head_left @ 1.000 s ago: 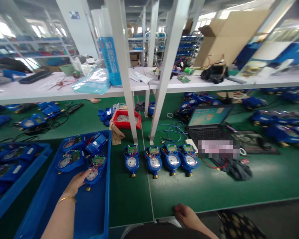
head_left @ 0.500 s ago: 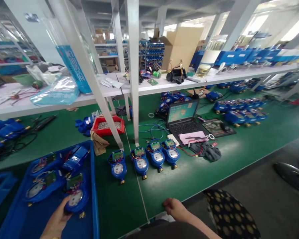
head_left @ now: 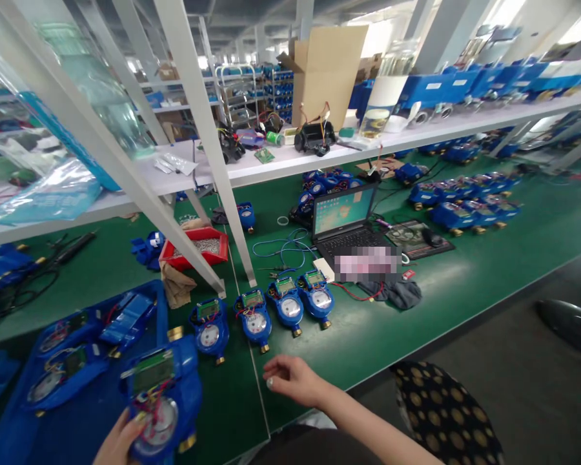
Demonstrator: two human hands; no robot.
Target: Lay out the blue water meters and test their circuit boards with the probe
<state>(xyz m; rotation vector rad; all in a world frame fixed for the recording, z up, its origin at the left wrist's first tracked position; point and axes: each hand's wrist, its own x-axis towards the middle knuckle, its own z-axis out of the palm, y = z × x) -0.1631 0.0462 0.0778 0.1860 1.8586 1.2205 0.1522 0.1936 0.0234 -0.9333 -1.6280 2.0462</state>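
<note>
Left hand (head_left: 119,444) clamped on blue meter (head_left: 169,381) at seven o'clock, thumb on its face, other fingers hidden; wrist cut off at bottom. Right hand (head_left: 297,382) at six o'clock, holding nothing, fingers loosely curled; cannot tell whether touching tabletop (head_left: 484,278). Half second ago meter was inside blue tray (head_left: 72,426); now raised over three-o'clock rim, right hand nearer four meters (head_left: 255,321). Pink patch (head_left: 368,263) before laptop (head_left: 343,210) pixelated. Labels on blue boxes (head_left: 440,90) at two o'clock unreadable.
</note>
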